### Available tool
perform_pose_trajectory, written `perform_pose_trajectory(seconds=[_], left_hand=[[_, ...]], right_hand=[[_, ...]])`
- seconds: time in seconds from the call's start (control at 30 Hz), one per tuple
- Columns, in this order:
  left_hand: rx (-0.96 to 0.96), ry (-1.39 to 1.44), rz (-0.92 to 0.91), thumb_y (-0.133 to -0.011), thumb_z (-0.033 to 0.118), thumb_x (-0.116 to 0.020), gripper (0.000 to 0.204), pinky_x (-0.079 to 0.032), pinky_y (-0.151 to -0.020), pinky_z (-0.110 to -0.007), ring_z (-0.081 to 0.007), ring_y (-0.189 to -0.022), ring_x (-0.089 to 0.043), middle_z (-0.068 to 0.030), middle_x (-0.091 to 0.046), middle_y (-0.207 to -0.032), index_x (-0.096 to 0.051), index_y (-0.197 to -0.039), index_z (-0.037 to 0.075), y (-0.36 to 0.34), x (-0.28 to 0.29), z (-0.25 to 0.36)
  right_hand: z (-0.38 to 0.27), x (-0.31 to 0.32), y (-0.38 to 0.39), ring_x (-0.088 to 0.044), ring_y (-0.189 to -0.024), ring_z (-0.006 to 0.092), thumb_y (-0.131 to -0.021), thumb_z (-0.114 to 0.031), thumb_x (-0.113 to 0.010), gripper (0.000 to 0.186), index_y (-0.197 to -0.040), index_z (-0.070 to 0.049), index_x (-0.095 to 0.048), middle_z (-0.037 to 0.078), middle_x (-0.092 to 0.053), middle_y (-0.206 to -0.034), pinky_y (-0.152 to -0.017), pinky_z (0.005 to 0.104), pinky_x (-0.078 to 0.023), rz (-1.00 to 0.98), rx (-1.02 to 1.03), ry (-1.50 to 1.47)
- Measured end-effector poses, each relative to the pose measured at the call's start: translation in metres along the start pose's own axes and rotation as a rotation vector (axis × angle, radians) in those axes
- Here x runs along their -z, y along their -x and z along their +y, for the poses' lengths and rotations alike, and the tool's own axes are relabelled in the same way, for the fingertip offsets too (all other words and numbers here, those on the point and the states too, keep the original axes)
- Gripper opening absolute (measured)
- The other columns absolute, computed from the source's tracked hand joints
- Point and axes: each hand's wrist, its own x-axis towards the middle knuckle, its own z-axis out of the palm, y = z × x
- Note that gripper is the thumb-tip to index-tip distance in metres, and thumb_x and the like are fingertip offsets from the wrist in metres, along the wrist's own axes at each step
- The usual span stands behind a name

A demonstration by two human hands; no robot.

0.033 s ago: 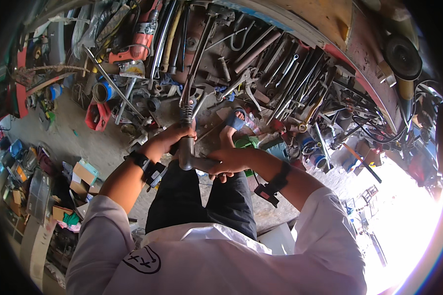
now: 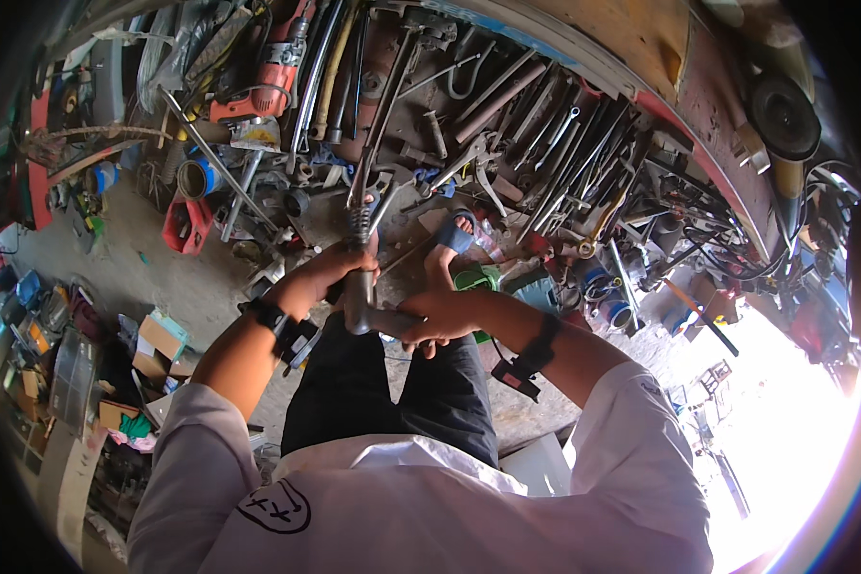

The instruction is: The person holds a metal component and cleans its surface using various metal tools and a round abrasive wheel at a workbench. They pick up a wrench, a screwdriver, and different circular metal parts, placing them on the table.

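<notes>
In front of my thighs I hold a grey metal tool [image 2: 358, 298] with an elbow-like bend at its near end. A coil spring [image 2: 360, 225] sits on its shaft, and long thin rods appear to run on from it toward the bench; where they join is hard to make out. My left hand [image 2: 337, 266] is closed around the shaft just below the spring. My right hand [image 2: 437, 318] is wrapped round the short arm that points right from the bend. The end of that arm is hidden in my right palm.
Beyond my hands lie steel rods and wrenches [image 2: 560, 134]. An orange-red power drill [image 2: 266, 96] lies at the far left, with a red funnel-like part [image 2: 189, 225] nearer. Cardboard boxes [image 2: 158, 344] stand at left. My sandalled foot [image 2: 454, 232] is beside a green object [image 2: 476, 277].
</notes>
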Motion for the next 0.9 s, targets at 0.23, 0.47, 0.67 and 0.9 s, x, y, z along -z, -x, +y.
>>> perform_pose_trajectory(seconds=[0.23, 0.47, 0.67, 0.9], left_hand=[[0.076, 0.28, 0.047, -0.08, 0.012, -0.075, 0.031, -0.059, -0.075, -0.045, -0.0249, -0.079, -0.067, -0.0065, -0.062, -0.084, -0.054, -0.104, 0.011, 0.026, 0.048, -0.034], [0.197, 0.307, 0.104, -0.08, 0.01, -0.077, 0.03, -0.06, -0.069, -0.046, -0.0261, -0.075, -0.068, -0.009, -0.063, -0.084, -0.054, -0.101, 0.01, 0.037, 0.107, -0.087], [0.295, 0.337, 0.133, -0.082, 0.019, -0.074, 0.029, -0.059, -0.067, -0.041, -0.0261, -0.071, -0.069, -0.0109, -0.066, -0.082, -0.057, -0.1, 0.004, 0.056, 0.132, -0.145], [0.305, 0.295, 0.248, -0.082, 0.02, -0.075, 0.035, -0.057, -0.061, -0.039, -0.024, -0.07, -0.068, -0.0096, -0.065, -0.083, -0.055, -0.106, 0.005, 0.059, 0.12, -0.146]], right_hand=[[-0.02, 0.062, -0.047, -0.067, -0.089, 0.0221, -0.101, -0.027, -0.049, 0.041, -0.132, -0.001, -0.051, 0.014, -0.066, -0.115, -0.072, 0.0351, -0.057, 0.04, -0.178, -0.08], [0.045, 0.314, -0.019, -0.06, -0.073, 0.02, -0.086, -0.041, -0.074, 0.049, -0.12, -0.009, -0.06, 0.007, -0.063, -0.091, -0.055, 0.0364, -0.052, 1.699, -0.037, -0.4], [0.029, 0.39, -0.046, -0.062, -0.086, 0.0246, -0.078, -0.052, -0.076, 0.066, -0.119, -0.001, -0.067, 0.013, -0.069, -0.102, -0.075, 0.0408, -0.05, 1.759, -0.244, -0.214], [0.042, 0.412, -0.066, -0.06, -0.084, 0.0188, -0.075, -0.046, -0.079, 0.048, -0.103, -0.007, -0.071, 0.008, -0.066, -0.102, -0.068, 0.0382, -0.052, 1.627, -0.26, -0.276]])
